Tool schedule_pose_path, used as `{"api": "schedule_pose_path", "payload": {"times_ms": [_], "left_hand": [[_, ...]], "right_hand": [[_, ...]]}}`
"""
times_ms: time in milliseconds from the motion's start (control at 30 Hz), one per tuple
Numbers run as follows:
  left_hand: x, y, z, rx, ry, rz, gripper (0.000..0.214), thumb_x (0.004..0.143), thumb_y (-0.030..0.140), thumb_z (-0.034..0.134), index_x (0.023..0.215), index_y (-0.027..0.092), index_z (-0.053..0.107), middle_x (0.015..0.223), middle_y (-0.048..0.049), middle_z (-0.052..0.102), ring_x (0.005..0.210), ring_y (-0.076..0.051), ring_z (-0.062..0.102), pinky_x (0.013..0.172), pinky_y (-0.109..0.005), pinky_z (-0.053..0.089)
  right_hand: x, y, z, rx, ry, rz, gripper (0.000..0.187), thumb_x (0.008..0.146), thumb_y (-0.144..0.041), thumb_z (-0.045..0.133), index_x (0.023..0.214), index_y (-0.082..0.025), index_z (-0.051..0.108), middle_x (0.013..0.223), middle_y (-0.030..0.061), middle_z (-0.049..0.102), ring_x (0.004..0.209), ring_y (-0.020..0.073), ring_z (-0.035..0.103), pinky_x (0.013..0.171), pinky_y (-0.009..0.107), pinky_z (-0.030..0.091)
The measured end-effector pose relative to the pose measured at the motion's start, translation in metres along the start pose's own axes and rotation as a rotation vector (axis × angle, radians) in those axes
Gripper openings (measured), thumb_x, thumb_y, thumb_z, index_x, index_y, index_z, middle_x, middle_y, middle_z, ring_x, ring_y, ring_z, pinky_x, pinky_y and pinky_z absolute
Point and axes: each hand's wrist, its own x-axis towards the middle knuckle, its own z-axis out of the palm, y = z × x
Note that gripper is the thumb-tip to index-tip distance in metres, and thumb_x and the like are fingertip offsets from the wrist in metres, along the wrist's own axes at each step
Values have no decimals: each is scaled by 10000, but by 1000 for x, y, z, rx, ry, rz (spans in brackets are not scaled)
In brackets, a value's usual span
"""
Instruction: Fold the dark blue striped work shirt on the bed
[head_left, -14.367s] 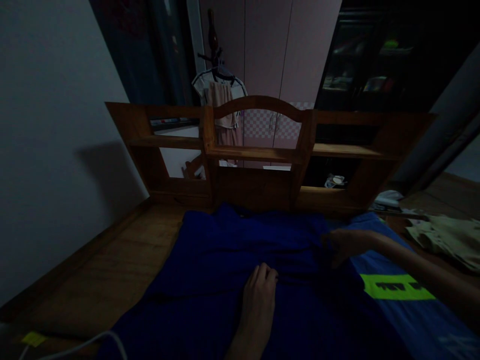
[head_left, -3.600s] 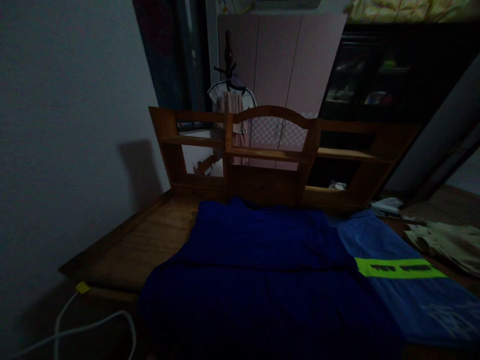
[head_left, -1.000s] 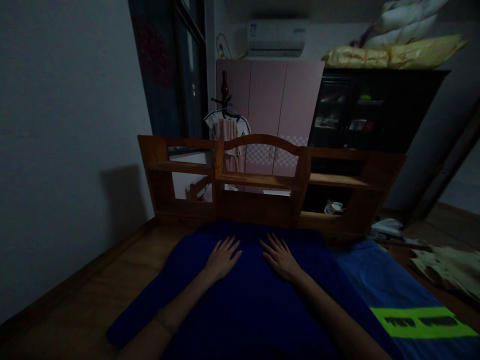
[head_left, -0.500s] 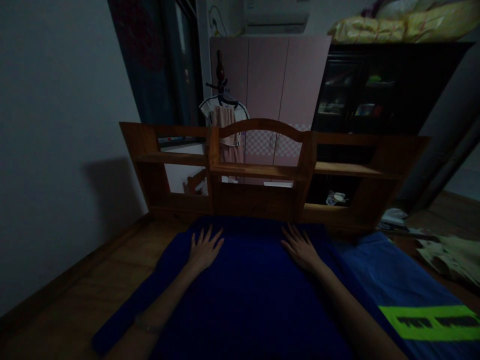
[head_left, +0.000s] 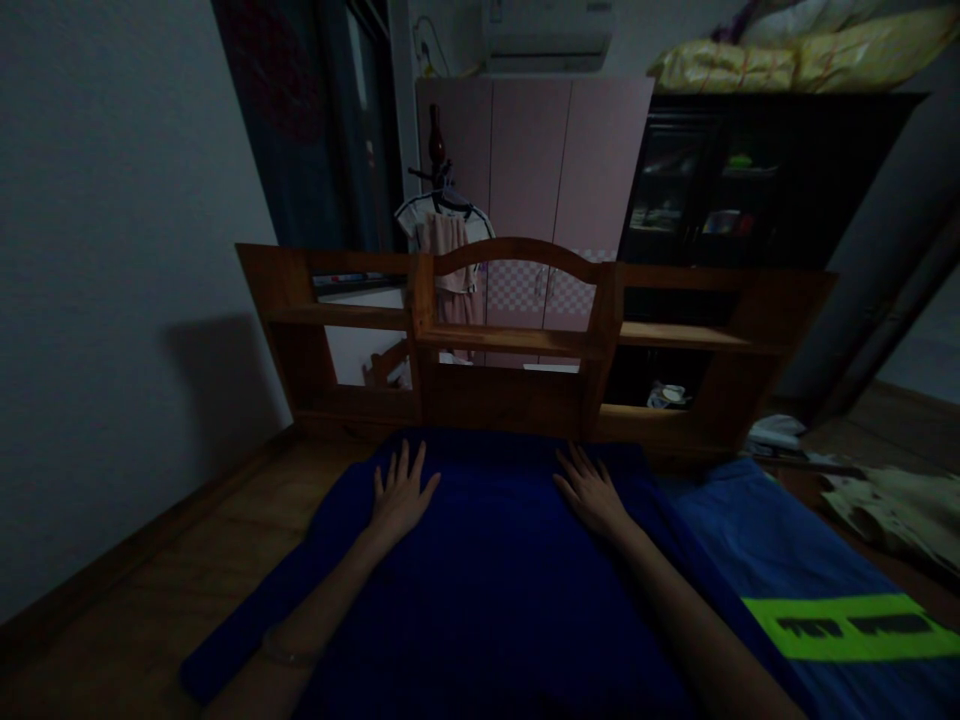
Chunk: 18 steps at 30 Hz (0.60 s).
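A dark blue garment (head_left: 495, 590) lies spread flat on a wooden bed platform (head_left: 225, 560). My left hand (head_left: 397, 495) rests palm down on its far left part, fingers stretched out. My right hand (head_left: 592, 492) lies flat on its far right part, fingers spread as well. Neither hand holds anything. Under the garment's right side a lighter blue cloth (head_left: 757, 540) shows, with a bright yellow-green stripe (head_left: 847, 626).
A wooden headboard with open shelves (head_left: 517, 340) stands just beyond the garment. A pale olive garment (head_left: 892, 505) lies at the far right. Behind are a pink wardrobe (head_left: 540, 170), a dark cabinet (head_left: 720, 180) and a coat stand with hanging clothes (head_left: 442, 215).
My hands came onto the garment close together and have slid apart, left hand leftward and right hand rightward. In the last half second they barely moved.
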Motion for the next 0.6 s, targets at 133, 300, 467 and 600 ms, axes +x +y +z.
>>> {"api": "schedule_pose_path", "payload": {"times_ms": [133, 300, 467, 600], "left_hand": [[0, -2, 2, -29, -16, 14, 688, 906, 609, 196, 1492, 274, 61, 1569, -126, 42, 1419, -339, 153, 1101, -582, 139], [-2, -2, 2, -37, -12, 25, 702, 901, 615, 216, 1492, 255, 97, 1564, -153, 69, 1418, -335, 163, 1103, -560, 155], [-2, -2, 5, -12, 25, 36, 704, 904, 603, 229, 1491, 229, 126, 1561, -166, 79, 1411, -336, 189, 1105, -544, 164], [-1, -2, 6, -15, 20, 43, 702, 905, 606, 226, 1491, 231, 129, 1557, -171, 108, 1407, -338, 198, 1102, -544, 169]], "right_hand": [[0, -1, -1, 6, 6, 4, 587, 969, -554, 213, 1486, -276, 216, 1556, 47, 81, 1426, 208, 96, 1137, 481, 89], [-1, -2, 0, 16, 12, 6, 582, 968, -556, 222, 1480, -279, 237, 1557, 43, 86, 1424, 221, 106, 1132, 489, 103], [-1, -2, 2, 22, 11, 3, 587, 966, -558, 227, 1482, -279, 233, 1556, 54, 89, 1425, 224, 99, 1130, 493, 106], [1, -1, 6, 18, 15, -5, 586, 964, -558, 228, 1480, -280, 240, 1558, 53, 69, 1424, 236, 101, 1130, 499, 101]]}}
